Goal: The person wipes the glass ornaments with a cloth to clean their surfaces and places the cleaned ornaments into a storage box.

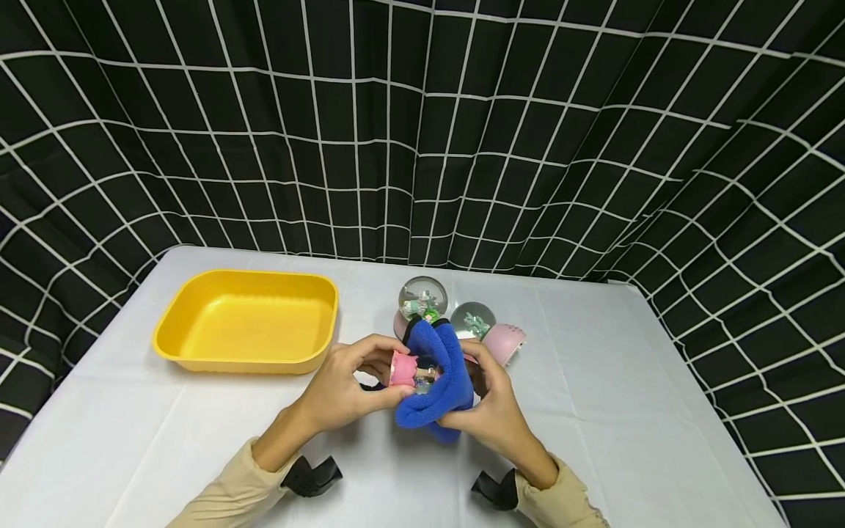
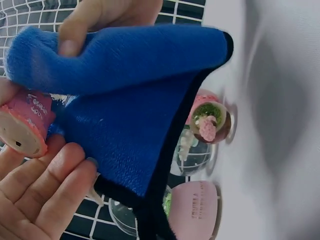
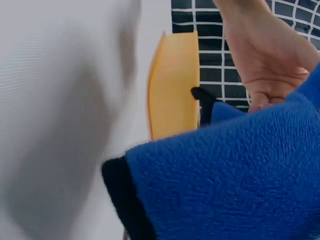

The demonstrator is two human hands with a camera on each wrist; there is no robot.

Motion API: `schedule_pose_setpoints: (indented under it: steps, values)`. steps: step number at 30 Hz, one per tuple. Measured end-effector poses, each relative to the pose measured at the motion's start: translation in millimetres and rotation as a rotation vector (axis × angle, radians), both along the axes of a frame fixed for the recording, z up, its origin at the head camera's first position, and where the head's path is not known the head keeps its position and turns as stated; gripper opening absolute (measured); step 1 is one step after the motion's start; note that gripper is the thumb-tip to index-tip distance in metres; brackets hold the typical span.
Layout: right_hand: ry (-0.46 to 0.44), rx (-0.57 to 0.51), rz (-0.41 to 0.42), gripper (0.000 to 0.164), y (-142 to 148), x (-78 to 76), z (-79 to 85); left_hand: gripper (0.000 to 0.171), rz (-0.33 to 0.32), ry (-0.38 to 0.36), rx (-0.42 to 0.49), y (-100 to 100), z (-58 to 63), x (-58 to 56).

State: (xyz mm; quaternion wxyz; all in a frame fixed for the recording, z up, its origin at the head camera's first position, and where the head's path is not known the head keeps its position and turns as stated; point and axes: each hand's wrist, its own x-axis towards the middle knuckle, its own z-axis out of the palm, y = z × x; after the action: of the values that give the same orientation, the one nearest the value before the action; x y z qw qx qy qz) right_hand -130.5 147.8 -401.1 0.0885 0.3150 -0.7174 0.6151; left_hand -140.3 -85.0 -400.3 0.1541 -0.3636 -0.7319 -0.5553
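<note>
My left hand (image 1: 339, 385) grips a small snow globe by its pink base (image 1: 403, 369), holding it on its side above the table. In the left wrist view the base (image 2: 37, 112) shows its lettering and pale underside. A blue cloth (image 1: 455, 370) with black edging wraps about the glass end, hiding most of it. My right hand (image 1: 495, 411) holds the cloth from the other side, thumb in front. In the right wrist view the fleecy cloth (image 3: 225, 175) covers most of the right hand's work.
Just behind my hands, a snow globe (image 1: 422, 295) stands upright, and another with a pink base (image 1: 504, 343) lies on its side. A smaller globe (image 2: 207, 122) shows in the left wrist view. A yellow tray (image 1: 244, 364) sits at left; a black gridded curtain (image 1: 370, 147) hangs behind the table.
</note>
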Motion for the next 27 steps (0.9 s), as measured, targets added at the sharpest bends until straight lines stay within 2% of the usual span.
schedule_pose_setpoints:
  steps: [5, 11, 15, 20, 22, 27]
  values:
    - [0.049, -0.006, 0.004, 0.069, 0.2, -3.2, -3.5, 0.036, -0.006, -0.075, -0.017, -2.2, 1.7, 0.1]
    - [0.088, 0.008, -0.031, 0.06, 0.4, -4.2, -5.9, 0.026, -0.009, -0.16, -0.034, -5.2, 3.1, 0.4]
    - [0.1, 0.025, -0.018, 0.067, -2.8, -2.8, -8.0, 0.02, -0.016, -0.189, -0.039, -4.8, 3.4, 1.8]
    - [0.2, 0.022, -0.028, 0.078, -9.5, -0.9, -11.5, 0.017, -0.033, -0.223, -0.042, -1.4, 3.3, 4.4]
    - [0.227, 0.008, -0.041, 0.075, -10.7, -0.1, -11.7, 0.015, -0.039, -0.238, -0.037, 0.3, 2.8, 4.6]
    - [0.176, -0.021, -0.067, 0.048, -9.6, 1.1, -8.8, 0.016, -0.044, -0.26, -0.023, -0.5, 3.5, 4.2]
